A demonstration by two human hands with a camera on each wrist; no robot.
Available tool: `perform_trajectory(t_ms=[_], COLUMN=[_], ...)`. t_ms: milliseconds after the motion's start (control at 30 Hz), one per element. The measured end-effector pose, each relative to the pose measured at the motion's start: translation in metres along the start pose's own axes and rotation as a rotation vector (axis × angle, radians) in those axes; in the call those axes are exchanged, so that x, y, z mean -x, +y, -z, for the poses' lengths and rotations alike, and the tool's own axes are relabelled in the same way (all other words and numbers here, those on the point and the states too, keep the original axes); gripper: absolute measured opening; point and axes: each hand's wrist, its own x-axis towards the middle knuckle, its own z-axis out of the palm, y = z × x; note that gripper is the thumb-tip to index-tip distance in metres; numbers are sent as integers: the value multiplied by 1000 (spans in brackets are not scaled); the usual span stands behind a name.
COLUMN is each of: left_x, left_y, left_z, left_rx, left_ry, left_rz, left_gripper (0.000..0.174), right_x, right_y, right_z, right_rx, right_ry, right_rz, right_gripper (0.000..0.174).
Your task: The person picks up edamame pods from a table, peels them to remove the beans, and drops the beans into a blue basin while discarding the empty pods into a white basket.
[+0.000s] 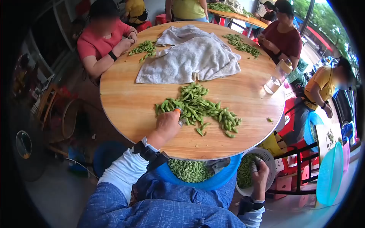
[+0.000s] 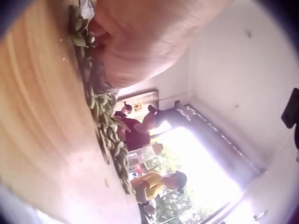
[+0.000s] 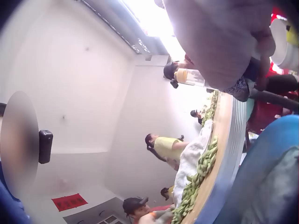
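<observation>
A heap of green edamame pods [image 1: 195,104] lies near the front of the round wooden table [image 1: 129,98]. My left hand [image 1: 165,127] touches the heap's near left side, thumb and fingers among the pods; its grip there is hidden. An orange band shows on one finger, a grey cover on the thumb. In the left wrist view the hand [image 2: 145,42] is bent down at the pods [image 2: 110,126]. Lower right, my right hand [image 1: 259,176] hangs over a pale basket [image 1: 270,167] of pods, with grey-covered fingertips and nothing visible in it. The right wrist view shows this hand [image 3: 219,42] beside the table edge.
Below the table edge, a blue basin [image 1: 218,182] contains shelled beans [image 1: 190,171] and a grey cloth. A grey towel [image 1: 194,57] covers something mid-table. At right stands a clear bottle [image 1: 277,78]. People sit around the table, with smaller pod piles [image 1: 241,45] by them.
</observation>
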Motion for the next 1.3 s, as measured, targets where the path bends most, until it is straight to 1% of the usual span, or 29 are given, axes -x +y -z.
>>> perform_trajectory(t_ms=[33,100,167,200,267,367,400,500,533,633,667,767,867,967,1000,1067,1100,1133,1167,1200,1233,1267,1300], left_x=[-5,0,0,0,5,26,33,51,54,58,59,63,65,64,62,57,55,52,49,45,43,43,45], left_y=[-3,-1,-2,-5,-9,16,29,44,46,52,52,53,53,58,58,55,51,44,40,40,40,42,44], left_z=[-2,-2,3,-3,-24,14,18,17,17,17,13,10,8,6,4,-3,-5,-6,-6,-5,-3,2,8], left_rx=[-1,8,17,336,977,1536,1640,1785,1765,1769,1789,1786,1671,1629,1584,1493,1262,1031,802,804,914,1025,1133], left_ry=[-3,-4,54,85,138,-245,-236,-284,-319,-309,-301,-266,-276,-224,-205,-167,-163,-159,-155,-83,-101,-122,-143], left_rz=[-18,-41,-67,-50,-16,401,486,451,460,486,496,477,405,355,343,315,261,207,152,186,146,109,74], left_gripper=[14,13,11,10,8,6,4,4,4,15,15,13,10,7,7,9,10,13,15,18,17,17,16], right_x=[-1,4,3,2,0,-7,-9,-16,-18,-20,-20,-19,-24,-28,-31,-41,-45,-47,-45,-42,-41,-36,-33], right_y=[-10,-22,-21,-25,-32,-54,-64,-78,-82,-90,-90,-88,-82,-74,-80,-72,-70,-69,-68,-67,-68,-74,-74], right_z=[-7,-16,-33,-41,-57,-85,-90,-111,-115,-121,-121,-117,-113,-109,-105,-97,-91,-82,-80,-78,-76,-72,-76], right_rx=[52,-3,-133,-249,-322,-469,-496,-585,-639,-681,-689,-870,-950,-826,-786,-774,-745,-693,-602,-511,-421,-161,-14], right_ry=[0,-38,-106,-157,-271,-427,-511,-585,-624,-680,-683,-593,-493,-481,-385,-215,-145,-142,-130,-116,-100,-115,-100], right_rz=[63,-43,-23,-26,-12,-29,-87,-54,-90,-137,-146,-264,-339,-271,-208,-57,18,20,61,103,144,183,327], right_gripper=[19,18,19,19,22,24,29,33,34,35,34,32,29,23,21,21,20,21,21,20,20,20,21])
